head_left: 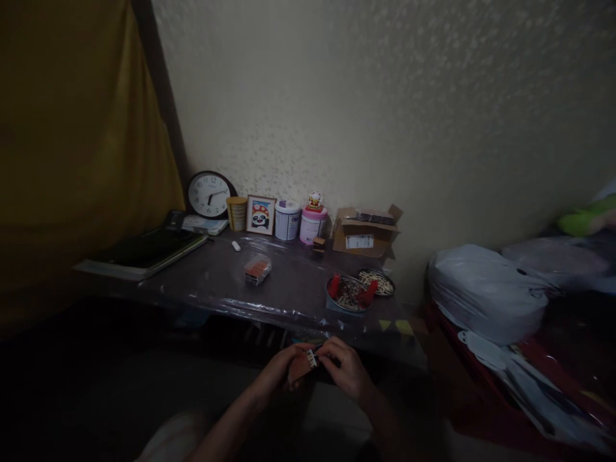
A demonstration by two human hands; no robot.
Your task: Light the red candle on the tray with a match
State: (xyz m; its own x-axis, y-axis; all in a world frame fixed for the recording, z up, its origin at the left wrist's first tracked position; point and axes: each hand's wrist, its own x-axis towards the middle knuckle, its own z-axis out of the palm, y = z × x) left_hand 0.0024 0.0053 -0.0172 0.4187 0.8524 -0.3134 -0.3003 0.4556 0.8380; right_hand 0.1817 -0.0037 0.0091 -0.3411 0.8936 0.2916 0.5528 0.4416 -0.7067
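In front of the table edge, my left hand (282,367) is closed around a small orange-brown block (299,367) with a row of white and dark parts along one end. My right hand (345,367) meets that end, thumb and fingers pinched together; whatever is between the fingertips is too small to make out. Beyond my hands on the table (298,282) stands a round dish (349,296) of small dark and light pieces, with two red parts at its sides. Behind it sits a second dish (376,282) of pale thin pieces. A clear plastic bag (257,268) holds similar orange items.
Along the wall stand a clock (210,194), a yellow cup (237,213), a framed panda picture (260,215), two tubs (287,220) and an open cardboard box (366,234). A dark flat panel (149,250) lies at left. White bags (486,289) are piled at right.
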